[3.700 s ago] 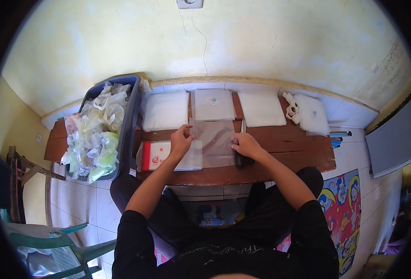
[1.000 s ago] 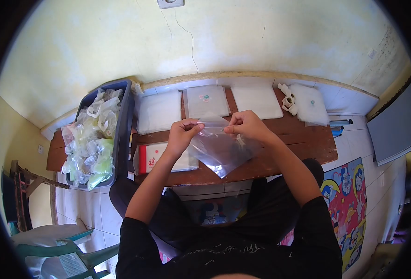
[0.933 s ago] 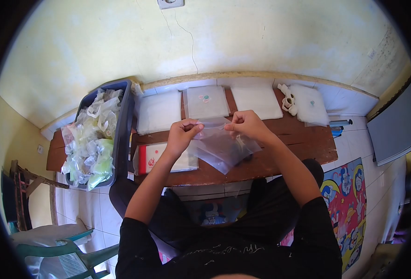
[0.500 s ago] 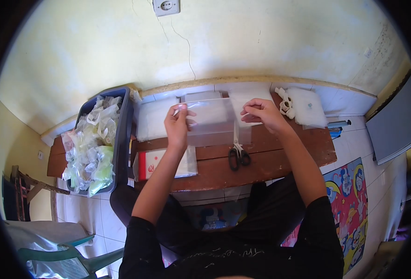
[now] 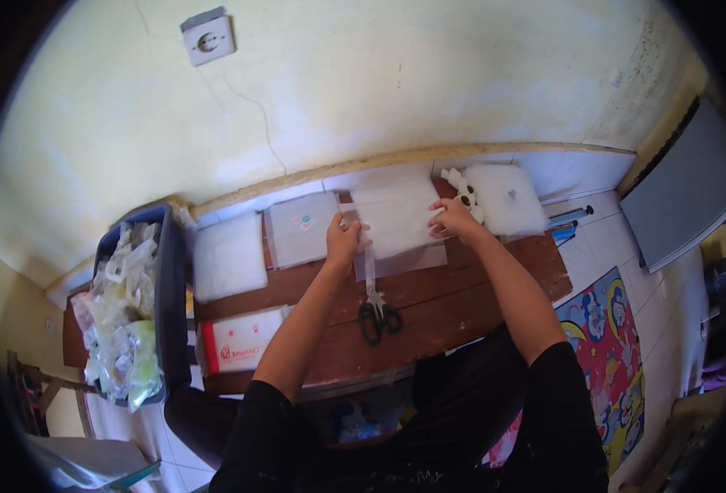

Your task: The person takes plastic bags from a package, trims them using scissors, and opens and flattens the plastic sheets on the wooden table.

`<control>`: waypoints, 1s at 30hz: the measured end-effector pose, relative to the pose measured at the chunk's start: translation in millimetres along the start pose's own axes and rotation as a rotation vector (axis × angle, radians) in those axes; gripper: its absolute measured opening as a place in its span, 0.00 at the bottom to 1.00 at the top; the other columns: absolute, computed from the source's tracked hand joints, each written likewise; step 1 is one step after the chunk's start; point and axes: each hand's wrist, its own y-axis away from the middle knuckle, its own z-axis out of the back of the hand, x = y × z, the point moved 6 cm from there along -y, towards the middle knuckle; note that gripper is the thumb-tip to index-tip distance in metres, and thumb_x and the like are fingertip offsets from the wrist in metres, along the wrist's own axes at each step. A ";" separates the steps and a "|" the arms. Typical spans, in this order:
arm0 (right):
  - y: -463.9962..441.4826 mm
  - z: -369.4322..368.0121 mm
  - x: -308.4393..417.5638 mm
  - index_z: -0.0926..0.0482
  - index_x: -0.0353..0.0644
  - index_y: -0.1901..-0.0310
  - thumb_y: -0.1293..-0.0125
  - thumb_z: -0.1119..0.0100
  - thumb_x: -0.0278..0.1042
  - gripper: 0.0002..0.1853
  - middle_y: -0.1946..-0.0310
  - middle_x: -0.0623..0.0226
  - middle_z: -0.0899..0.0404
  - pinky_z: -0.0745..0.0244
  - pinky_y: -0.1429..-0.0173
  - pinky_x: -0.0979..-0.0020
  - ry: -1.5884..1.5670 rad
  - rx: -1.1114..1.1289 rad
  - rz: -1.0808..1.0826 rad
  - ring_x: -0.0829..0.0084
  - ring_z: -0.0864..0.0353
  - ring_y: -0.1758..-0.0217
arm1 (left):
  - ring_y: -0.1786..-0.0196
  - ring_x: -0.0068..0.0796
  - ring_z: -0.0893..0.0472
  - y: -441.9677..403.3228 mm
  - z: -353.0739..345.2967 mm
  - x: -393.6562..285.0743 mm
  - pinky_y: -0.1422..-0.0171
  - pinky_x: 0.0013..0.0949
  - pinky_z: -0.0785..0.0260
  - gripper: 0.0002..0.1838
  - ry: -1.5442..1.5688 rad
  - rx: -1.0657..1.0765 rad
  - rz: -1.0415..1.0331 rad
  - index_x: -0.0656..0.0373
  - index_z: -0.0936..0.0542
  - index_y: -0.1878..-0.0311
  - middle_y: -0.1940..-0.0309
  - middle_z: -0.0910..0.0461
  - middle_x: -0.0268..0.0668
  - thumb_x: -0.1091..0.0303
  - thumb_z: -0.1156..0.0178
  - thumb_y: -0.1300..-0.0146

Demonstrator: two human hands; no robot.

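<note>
Between my two hands is a clear plastic bag (image 5: 402, 260), held over the front of a white stack of plastic bags (image 5: 396, 212). My left hand (image 5: 346, 237) pinches its left side, beside the stack with a small printed mark (image 5: 303, 226). At the right side of the bag, my right hand (image 5: 452, 220) has its fingers curled on the edge. Black-handled scissors (image 5: 377, 319) lie on the wooden table (image 5: 429, 329) below the hands, blades pointing to the wall. The bag's upper outline blends into the white stack.
A dark tub (image 5: 168, 287) heaped with crumpled plastic bags stands at the left. Near it are another white stack (image 5: 230, 257) and a red-and-white packet (image 5: 244, 341). White rolls (image 5: 464, 195) and a further stack (image 5: 507, 200) sit at the back right.
The view has turned right. My hands have carried the clear bag from above the middle stacks to the white stack further right. My right hand, earlier apart from the bag, now meets its edge.
</note>
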 end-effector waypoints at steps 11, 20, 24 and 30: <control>-49.4 38.8 -23.7 0.29 0.35 0.44 0.44 0.39 0.22 0.24 0.58 0.54 0.18 0.18 0.58 0.65 0.204 -0.265 0.261 0.62 0.15 0.64 | 0.70 0.31 0.18 -67.9 -26.1 5.9 0.68 0.32 0.27 0.32 -0.225 -0.044 0.017 0.61 0.40 0.29 0.66 0.18 0.40 0.71 0.43 0.35; -40.8 34.4 -15.0 0.17 0.37 0.68 0.53 0.33 0.22 0.08 0.72 0.58 0.19 0.22 0.55 0.65 0.695 -0.354 0.424 0.62 0.17 0.64 | 0.67 0.41 0.19 -53.4 -25.4 -9.9 0.56 0.42 0.27 0.28 -0.830 -0.055 -0.449 0.57 0.24 0.41 0.74 0.20 0.41 0.77 0.36 0.49; -38.6 35.7 -10.6 0.16 0.36 0.65 0.51 0.35 0.21 0.09 0.71 0.56 0.18 0.22 0.55 0.66 0.606 -0.501 0.516 0.62 0.16 0.62 | 0.68 0.37 0.19 -57.5 -22.8 -10.2 0.59 0.38 0.27 0.21 -0.729 -0.126 -0.447 0.58 0.20 0.48 0.75 0.19 0.39 0.76 0.34 0.49; -41.1 33.0 -14.2 0.17 0.34 0.61 0.48 0.35 0.24 0.11 0.65 0.54 0.17 0.22 0.53 0.64 0.600 -0.497 0.599 0.60 0.16 0.60 | 0.65 0.37 0.19 -52.8 -23.9 -14.9 0.57 0.38 0.27 0.19 -0.841 -0.156 -0.484 0.58 0.19 0.50 0.69 0.19 0.41 0.71 0.31 0.47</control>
